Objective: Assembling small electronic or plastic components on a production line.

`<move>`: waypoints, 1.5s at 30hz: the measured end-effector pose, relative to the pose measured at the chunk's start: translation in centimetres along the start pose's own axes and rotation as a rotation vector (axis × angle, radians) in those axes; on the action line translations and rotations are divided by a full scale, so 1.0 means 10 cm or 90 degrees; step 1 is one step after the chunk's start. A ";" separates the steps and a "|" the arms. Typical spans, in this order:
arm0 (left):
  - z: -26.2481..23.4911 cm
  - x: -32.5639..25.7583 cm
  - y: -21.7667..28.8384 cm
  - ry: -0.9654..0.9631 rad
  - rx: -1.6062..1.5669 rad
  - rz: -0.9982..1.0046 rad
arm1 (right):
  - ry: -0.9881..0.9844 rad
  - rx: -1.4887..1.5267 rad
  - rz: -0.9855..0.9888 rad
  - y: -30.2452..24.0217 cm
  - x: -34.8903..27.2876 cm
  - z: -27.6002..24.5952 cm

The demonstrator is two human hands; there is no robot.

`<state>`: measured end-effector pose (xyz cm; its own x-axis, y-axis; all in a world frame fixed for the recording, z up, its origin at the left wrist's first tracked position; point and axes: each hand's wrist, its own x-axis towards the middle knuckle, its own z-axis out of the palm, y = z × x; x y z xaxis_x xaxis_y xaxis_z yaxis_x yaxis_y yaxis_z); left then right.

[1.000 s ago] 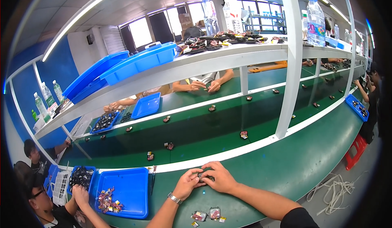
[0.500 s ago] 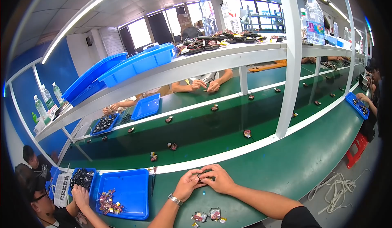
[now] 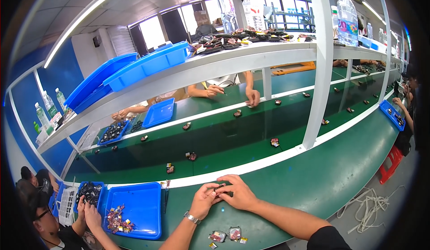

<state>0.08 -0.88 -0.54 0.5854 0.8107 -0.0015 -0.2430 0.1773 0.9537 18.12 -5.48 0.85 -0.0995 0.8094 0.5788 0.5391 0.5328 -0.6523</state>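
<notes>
My left hand (image 3: 205,201) and my right hand (image 3: 238,194) meet above the green worktop, fingertips closed around a small black housing (image 3: 218,189). Fingers cover most of the housing, so its details cannot be made out. A tiny blue piece (image 3: 223,209) lies on the worktop just below my hands. Nearer to me sit two small open housings, one on the left (image 3: 217,236) and one on the right (image 3: 234,233), with reddish wires inside and small silver-yellow battery cells beside them.
Left of my arm is a blue tray (image 3: 148,205) with a heap of wired parts (image 3: 118,220); tweezers (image 3: 166,200) lie along its side. Beyond a white rail, a green conveyor (image 3: 233,147) carries spaced assemblies. A white post (image 3: 317,71) rises ahead. A co-worker sits close on the left.
My hands stay together on the housing, with the right fingers slightly shifted. Across the conveyor, a co-worker's hands have parted, one reaching toward the belt. At left, another co-worker's hands have moved slightly.
</notes>
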 end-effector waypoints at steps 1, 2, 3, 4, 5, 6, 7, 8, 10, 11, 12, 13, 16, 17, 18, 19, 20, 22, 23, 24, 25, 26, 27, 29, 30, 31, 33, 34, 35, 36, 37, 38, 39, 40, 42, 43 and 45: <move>0.00 0.00 0.00 -0.001 0.001 -0.001 | 0.001 0.000 0.001 0.01 -0.01 0.00; 0.01 0.00 0.01 -0.006 -0.002 -0.003 | 0.001 0.026 0.032 0.04 -0.02 0.02; 0.03 0.00 0.02 -0.009 -0.005 -0.005 | -0.001 0.052 0.063 0.04 -0.03 0.02; 0.03 -0.01 0.02 -0.008 -0.005 -0.006 | -0.002 0.053 0.064 0.04 -0.04 0.04; 0.03 -0.01 0.02 -0.003 0.006 -0.009 | -0.003 0.077 0.079 0.03 -0.04 0.06; 0.04 -0.01 0.01 0.001 0.017 -0.015 | -0.002 0.099 0.096 0.01 -0.05 0.07; 0.05 -0.01 0.00 0.000 0.017 -0.017 | -0.001 0.099 0.099 0.03 -0.04 0.07; 0.07 0.01 -0.01 0.019 0.027 -0.002 | 0.001 0.088 0.072 0.06 -0.02 0.07; 0.07 0.01 -0.01 0.038 0.039 0.012 | 0.003 0.079 0.046 0.07 -0.01 0.08; 0.07 0.01 -0.02 0.040 0.029 0.018 | -0.001 0.080 0.035 0.07 -0.01 0.08; 0.06 0.00 -0.02 0.045 0.019 0.025 | -0.006 0.082 0.023 0.06 -0.02 0.08; 0.07 0.00 -0.01 0.046 0.019 0.025 | -0.007 0.083 0.023 0.06 -0.02 0.07; 0.06 0.00 0.01 0.045 0.011 -0.004 | 0.005 0.024 -0.008 0.00 -0.02 0.02; 0.05 0.01 0.02 0.038 -0.005 -0.001 | 0.020 0.025 -0.007 -0.04 -0.01 0.01; 0.05 0.00 0.01 0.032 -0.021 0.000 | 0.034 0.027 -0.004 -0.07 -0.01 0.00; 0.06 0.00 0.01 0.033 -0.022 0.000 | 0.032 0.026 -0.004 -0.08 0.00 0.00; 0.07 0.00 0.02 0.034 -0.014 -0.005 | 0.059 0.001 -0.018 -0.09 0.01 0.01; 0.08 0.00 0.02 0.035 -0.007 -0.011 | 0.086 -0.025 -0.031 -0.09 0.01 0.02; 0.08 0.00 0.02 0.035 0.000 -0.014 | 0.089 -0.043 -0.042 -0.08 0.02 0.03; 0.07 0.00 0.03 0.035 0.008 -0.018 | 0.093 -0.061 -0.054 -0.08 0.02 0.04; 0.07 0.00 0.03 0.035 0.007 -0.018 | 0.093 -0.061 -0.054 -0.08 0.01 0.04; 0.07 -0.01 0.02 0.039 0.011 -0.023 | 0.091 -0.068 -0.051 -0.09 0.01 0.04; 0.07 0.01 0.03 0.042 0.016 -0.026 | 0.090 -0.075 -0.050 -0.08 0.02 0.03; 0.08 0.01 0.03 0.046 0.013 -0.032 | 0.091 -0.082 -0.071 -0.06 0.01 0.03; 0.08 -0.01 0.04 0.052 0.009 -0.040 | 0.091 -0.086 -0.091 -0.06 0.01 0.03; 0.07 -0.01 0.04 0.054 0.011 -0.039 | 0.091 -0.085 -0.093 -0.08 0.01 0.03; 0.06 0.00 0.03 0.043 -0.020 -0.028 | 0.080 -0.084 -0.097 -0.11 0.00 0.01; 0.05 0.00 0.02 0.044 -0.020 -0.029 | 0.079 -0.083 -0.096 -0.11 0.00 0.01; 0.05 0.00 0.02 0.040 -0.017 -0.027 | 0.074 -0.101 -0.101 -0.10 0.00 0.01; 0.05 0.00 0.01 0.036 -0.013 -0.026 | 0.069 -0.119 -0.106 -0.09 0.00 0.01; 0.05 0.00 0.01 0.036 -0.013 -0.026 | 0.069 -0.119 -0.105 -0.09 -0.01 0.01; 0.06 0.00 0.01 0.036 -0.011 -0.029 | 0.063 -0.130 -0.101 -0.09 -0.02 0.01; 0.06 0.01 0.02 0.035 -0.009 -0.031 | 0.058 -0.141 -0.097 -0.09 -0.01 0.01; 0.07 0.01 0.03 0.033 -0.008 -0.029 | 0.060 -0.142 -0.099 -0.08 -0.01 0.02; 0.09 0.00 0.05 0.038 0.000 -0.040 | 0.064 -0.158 -0.105 -0.07 -0.03 0.03; 0.09 0.00 0.04 0.037 0.001 -0.040 | 0.065 -0.158 -0.104 -0.06 -0.03 0.04; 0.08 0.00 0.03 0.058 -0.026 -0.039 | 0.074 -0.164 -0.103 -0.07 -0.03 0.06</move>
<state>0.64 -1.30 -0.01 0.5275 0.8449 -0.0887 -0.2416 0.2494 0.9378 17.26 -5.96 0.78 -0.1136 0.6775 0.7266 0.7197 0.5604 -0.4100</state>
